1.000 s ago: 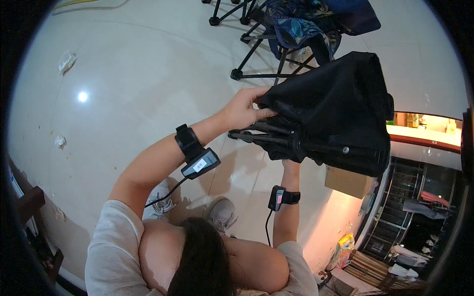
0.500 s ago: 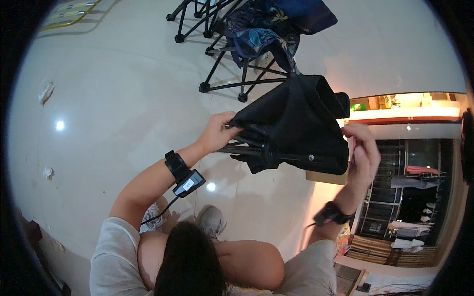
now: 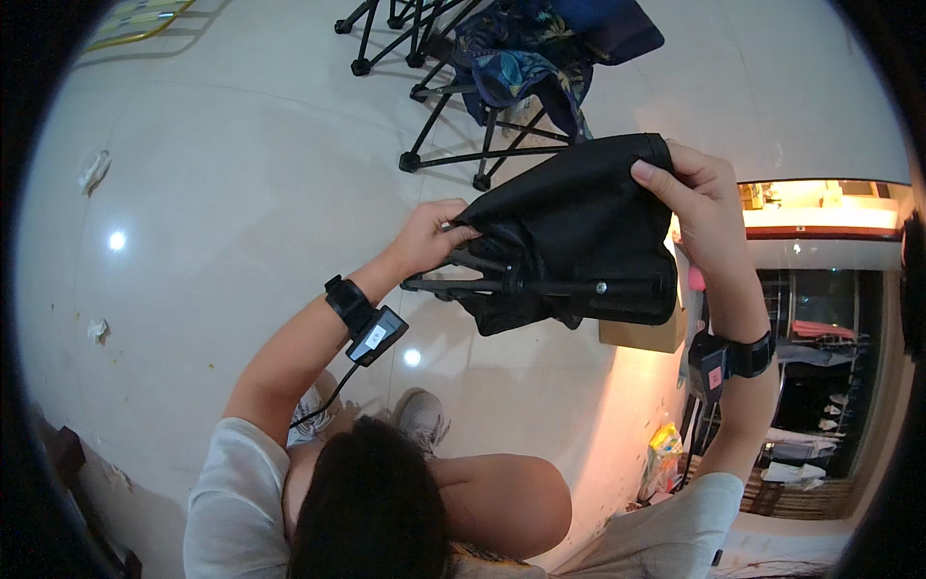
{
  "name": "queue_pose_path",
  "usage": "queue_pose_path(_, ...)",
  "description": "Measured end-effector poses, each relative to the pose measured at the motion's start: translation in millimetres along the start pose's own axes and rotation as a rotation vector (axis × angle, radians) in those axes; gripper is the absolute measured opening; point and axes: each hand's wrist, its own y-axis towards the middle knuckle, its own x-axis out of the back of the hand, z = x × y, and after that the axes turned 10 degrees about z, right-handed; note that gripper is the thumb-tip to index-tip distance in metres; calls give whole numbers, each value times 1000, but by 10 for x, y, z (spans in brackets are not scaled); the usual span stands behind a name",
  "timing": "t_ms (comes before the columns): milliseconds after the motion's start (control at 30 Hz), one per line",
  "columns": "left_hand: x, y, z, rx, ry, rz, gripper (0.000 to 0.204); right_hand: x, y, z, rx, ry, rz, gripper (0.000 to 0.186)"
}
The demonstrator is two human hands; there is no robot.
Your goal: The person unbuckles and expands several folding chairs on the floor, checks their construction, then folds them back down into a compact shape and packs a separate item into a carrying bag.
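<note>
A folded black fabric item (image 3: 569,222) on a dark tubular frame, like a folding stool or chair, is held up in front of me, tilted sideways. My left hand (image 3: 434,234) is closed on its fabric edge at the left, beside the bunched frame tubes (image 3: 473,282). My right hand (image 3: 687,188) grips the upper right corner of the fabric, thumb on top and the other fingers mostly behind it. Both wrists wear black straps with small devices, the left one (image 3: 371,328) trailing a cable.
Folding chairs with blue leaf-patterned fabric (image 3: 521,63) stand beyond, on pale tiles. A yellow frame (image 3: 140,29) is at top left, crumpled white scraps (image 3: 95,172) at left. A cardboard box (image 3: 641,333) sits behind the black item; a lit shelf and hanging clothes (image 3: 815,405) are at right.
My right hand rose from beneath the item, round its right side, to grip the top corner. The item and my left hand shifted down and left, then up slightly.
</note>
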Motion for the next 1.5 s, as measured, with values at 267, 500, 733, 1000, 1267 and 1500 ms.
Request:
queue_pose_path(267, -120, -104, 211, 140, -439, 81, 21, -92, 47, -122, 252, -445, -69, 34)
queue_pose_path(500, -62, -53, 342, 229, -451, 97, 25, -115, 19, -252, 195, -473, -166, 26)
queue_pose_path(733, -203, -100, 161, 93, 122, -320, 26, -60, 48, -501, 185, -394, -240, 23)
queue_pose_path(1000, -187, -109, 116, -235, 456, -22, 23, -102, 91, -573, 168, -397, -232, 23)
queue_pose_path(1267, -145, -72, 259, -434, 655, -72, 10, -140, 102, -589, 118, -327, -269, 22)
queue_pose_path(1500, -118, -210, 140, -271, 799, -201, 11, -163, 141, -616, 138, -343, -310, 21)
